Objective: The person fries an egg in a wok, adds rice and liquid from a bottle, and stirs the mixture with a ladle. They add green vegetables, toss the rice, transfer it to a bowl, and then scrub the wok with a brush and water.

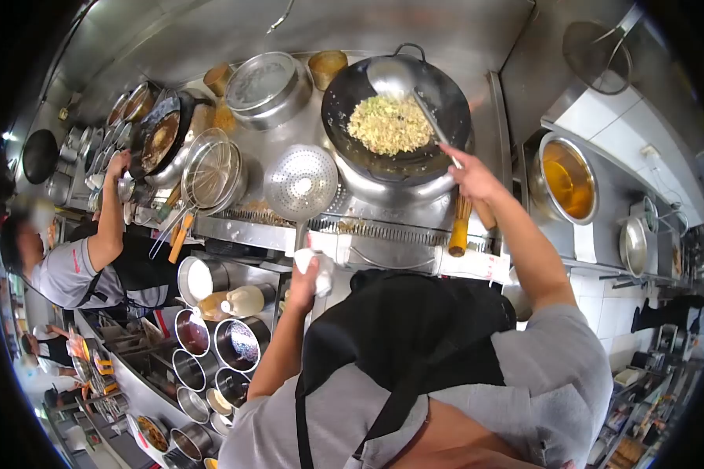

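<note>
A black wok (438,94) on the steel stove holds a mound of yellow fried rice (389,123). My right hand (471,177) grips the long handle of a steel ladle (391,76), whose bowl rests against the wok's far rim above the rice. My left hand (307,280) is closed on a white cloth (321,267) at the stove's front edge, just below the handle of a perforated skimmer (301,182) that lies on the stove left of the wok.
A wire strainer (211,168) and a second wok (160,137) stand to the left, where another person's hand (118,164) reaches. Seasoning tubs (238,344) sit below my left arm. A pot of oil (567,178) stands to the right. A lidded steel pot (267,86) stands behind.
</note>
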The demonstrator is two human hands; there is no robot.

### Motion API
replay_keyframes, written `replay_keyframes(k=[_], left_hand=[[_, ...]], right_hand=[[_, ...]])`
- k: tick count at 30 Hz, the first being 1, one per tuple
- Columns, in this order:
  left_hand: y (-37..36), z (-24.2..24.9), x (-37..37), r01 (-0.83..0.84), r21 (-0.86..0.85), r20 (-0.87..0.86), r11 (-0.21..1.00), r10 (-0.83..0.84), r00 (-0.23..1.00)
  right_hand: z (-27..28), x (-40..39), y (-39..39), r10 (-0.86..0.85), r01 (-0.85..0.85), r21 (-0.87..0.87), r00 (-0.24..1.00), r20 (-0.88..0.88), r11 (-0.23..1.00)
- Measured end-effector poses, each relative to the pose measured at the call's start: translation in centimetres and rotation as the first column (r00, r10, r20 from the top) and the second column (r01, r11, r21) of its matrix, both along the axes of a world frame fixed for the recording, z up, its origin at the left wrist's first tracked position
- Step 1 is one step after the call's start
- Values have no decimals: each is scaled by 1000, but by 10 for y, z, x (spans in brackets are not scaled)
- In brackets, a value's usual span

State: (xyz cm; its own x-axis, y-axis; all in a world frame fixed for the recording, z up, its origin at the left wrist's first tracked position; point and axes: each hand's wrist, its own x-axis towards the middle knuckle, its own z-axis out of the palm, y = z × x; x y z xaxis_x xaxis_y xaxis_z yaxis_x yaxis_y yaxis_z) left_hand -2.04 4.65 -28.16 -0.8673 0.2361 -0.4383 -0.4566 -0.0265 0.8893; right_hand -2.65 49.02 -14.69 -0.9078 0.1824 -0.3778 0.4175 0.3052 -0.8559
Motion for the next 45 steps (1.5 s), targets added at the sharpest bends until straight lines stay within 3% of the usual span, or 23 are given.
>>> replay_keyframes(k=[1,4,6,8,9,10,14,16,20,22,23,25,27,29,30,31,33,34,36,39,41,43,45], left_hand=[[-6,11,4,-45,-4,54,999,45,998],[-5,29,13,-175,81,0,981,176,984],[-3,15,15,-196,92,7,976,196,981],[4,1,17,-208,96,-17,973,211,977],[1,-3,18,-115,54,-28,992,116,993],[1,-8,21,-111,26,-69,993,113,991],[11,2,27,-203,66,-101,977,209,973],[10,-7,25,-210,71,-73,975,215,974],[21,-6,24,-168,93,-65,981,174,983],[36,21,23,-100,53,-92,994,104,990],[36,22,17,-111,54,-95,992,116,989],[34,23,13,14,18,-117,1000,-11,993],[41,31,7,5,35,-118,999,-1,993],[46,38,4,12,56,-186,998,-1,983],[46,36,3,9,55,-181,998,1,983],[45,32,2,25,-9,-194,1000,-26,981],[39,24,2,33,-73,-210,997,-47,977],[36,21,1,64,-65,-229,996,-77,970],[37,36,9,41,-44,-229,998,-50,972],[23,20,9,-8,36,-156,999,14,988],[18,12,9,-58,22,-143,998,61,988],[14,17,10,-29,8,-59,1000,30,998],[10,13,9,2,-32,-107,999,-6,994]], right_hand=[[6,6,4,20,-22,-85,999,-29,996],[3,14,-10,14,-19,-86,998,-56,996],[-27,11,-12,30,-19,-267,999,40,963],[-43,-7,1,50,-13,-335,994,102,942],[-41,-12,2,63,8,-404,985,162,915],[-36,-12,9,139,-116,-198,984,108,973],[17,34,22,94,-85,-207,995,34,975],[30,55,17,48,-41,-131,998,50,991],[-15,45,33,64,-17,-226,977,202,974],[-10,30,30,128,-134,19,974,186,991],[-4,25,27,139,-145,21,973,183,989],[22,33,16,140,-138,-25,983,119,990],[28,41,10,157,-153,-127,987,24,980],[27,46,3,119,-49,-400,981,151,915],[7,44,8,163,-70,-423,969,187,903],[-8,39,13,166,-71,-425,967,191,903],[-16,26,11,123,-70,-239,969,215,969],[-8,21,10,126,-127,-11,974,189,992],[17,24,9,93,-90,-23,984,153,996],[22,32,9,54,-53,-26,998,41,998],[18,36,3,-24,46,-259,996,87,965],[0,27,6,-20,61,-281,989,148,958],[-26,12,14,56,13,-344,980,190,939]])
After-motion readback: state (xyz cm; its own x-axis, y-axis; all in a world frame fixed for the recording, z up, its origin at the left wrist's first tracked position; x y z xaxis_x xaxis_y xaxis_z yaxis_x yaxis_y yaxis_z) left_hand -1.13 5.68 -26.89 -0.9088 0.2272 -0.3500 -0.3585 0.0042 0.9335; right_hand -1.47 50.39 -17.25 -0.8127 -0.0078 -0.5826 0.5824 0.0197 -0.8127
